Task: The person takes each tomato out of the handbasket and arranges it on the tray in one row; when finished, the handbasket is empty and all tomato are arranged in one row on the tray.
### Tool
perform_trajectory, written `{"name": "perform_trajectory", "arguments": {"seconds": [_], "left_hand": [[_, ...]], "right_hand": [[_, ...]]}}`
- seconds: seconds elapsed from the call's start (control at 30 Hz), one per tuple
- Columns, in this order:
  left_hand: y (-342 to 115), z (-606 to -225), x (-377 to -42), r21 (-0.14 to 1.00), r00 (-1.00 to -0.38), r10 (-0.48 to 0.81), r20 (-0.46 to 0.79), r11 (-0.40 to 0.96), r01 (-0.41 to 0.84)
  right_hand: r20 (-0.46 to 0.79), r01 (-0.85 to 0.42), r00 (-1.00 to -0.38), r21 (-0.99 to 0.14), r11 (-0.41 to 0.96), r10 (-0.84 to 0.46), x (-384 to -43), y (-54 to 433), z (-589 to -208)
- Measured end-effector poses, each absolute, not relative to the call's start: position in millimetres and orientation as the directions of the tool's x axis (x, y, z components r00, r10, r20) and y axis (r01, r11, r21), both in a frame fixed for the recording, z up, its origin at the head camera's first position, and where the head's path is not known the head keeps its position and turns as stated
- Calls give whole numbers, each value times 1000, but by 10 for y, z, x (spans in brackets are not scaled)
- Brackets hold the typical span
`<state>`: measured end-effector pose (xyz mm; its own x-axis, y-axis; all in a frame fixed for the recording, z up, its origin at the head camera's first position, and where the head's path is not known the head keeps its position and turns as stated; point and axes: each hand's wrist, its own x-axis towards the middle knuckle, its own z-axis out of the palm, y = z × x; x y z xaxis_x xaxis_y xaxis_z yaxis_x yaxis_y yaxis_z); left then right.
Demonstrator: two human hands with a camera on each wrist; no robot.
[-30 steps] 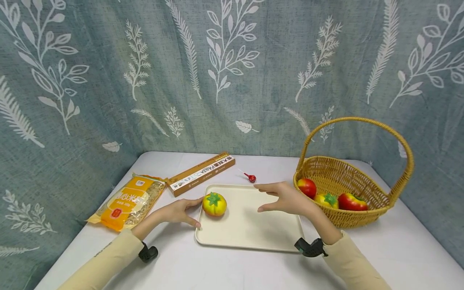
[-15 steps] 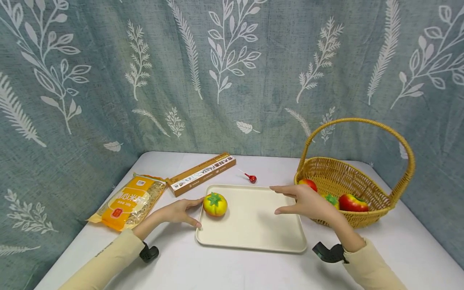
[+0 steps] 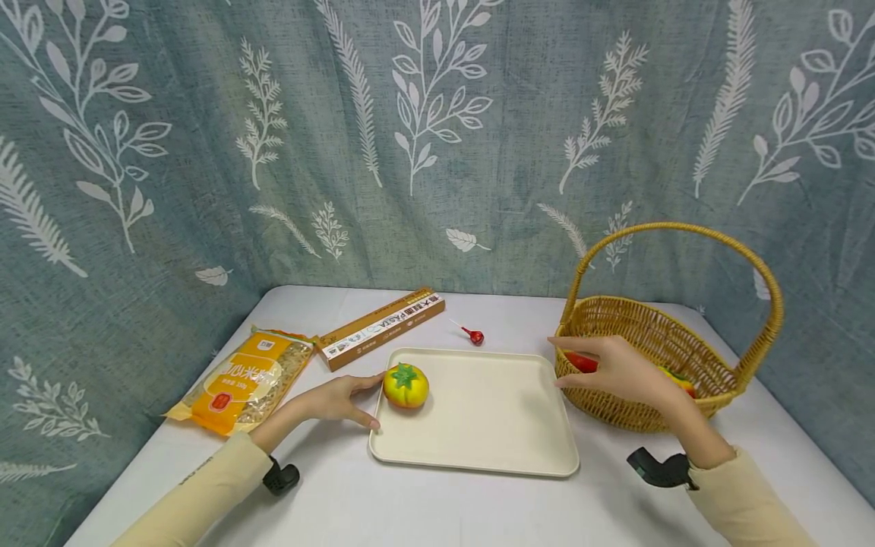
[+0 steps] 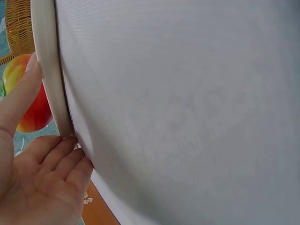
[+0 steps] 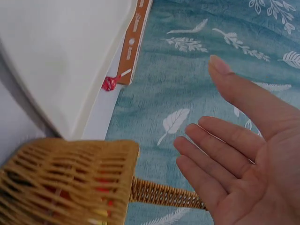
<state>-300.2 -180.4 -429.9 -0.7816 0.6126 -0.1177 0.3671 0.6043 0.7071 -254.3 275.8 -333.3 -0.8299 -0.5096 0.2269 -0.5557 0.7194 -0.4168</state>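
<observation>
My left hand [image 3: 335,399] is at the left edge of a cream tray [image 3: 478,425], thumb and fingers spread apart. In the left wrist view its thumb [image 4: 32,82] touches the tray rim [image 4: 49,70], and the fingertips lie against the same rim further along. A round yellow-and-red fruit [image 3: 405,387] with a green leafy top sits on the tray's left side. My right hand [image 3: 618,372] is over the left side of a wicker basket [image 3: 601,410], holding nothing, thumb and fingers apart. It partly hides the fruits in the basket; a red fruit [image 3: 581,361] shows between thumb and fingers.
An orange bag of grain [image 3: 242,380] lies at the left, beside a long brown pasta box [image 3: 383,328]. A red lollipop [image 3: 475,335] lies behind the tray. The basket's tall handle [image 3: 683,226] arches up on the right. A patterned curtain [image 3: 437,213] stands behind the table.
My right hand has moved right, from above the tray to the basket, with its fingers still apart. The left hand has stayed at the tray's left edge.
</observation>
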Motion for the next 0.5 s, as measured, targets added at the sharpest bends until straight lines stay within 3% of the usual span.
{"name": "perform_trajectory", "arguments": {"seconds": [0.2, 0.5], "left_hand": [[-1804, -4285, -2996, 701, -779, 616, -114, 606, 376], [-1803, -4299, -3003, 704, -781, 613, -119, 607, 369]], "right_hand": [[178, -499, -863, -450, 741, -473, -2583, 2874, -3294], [187, -515, -856, -378, 769, -482, -2741, 3039, -3316]]}}
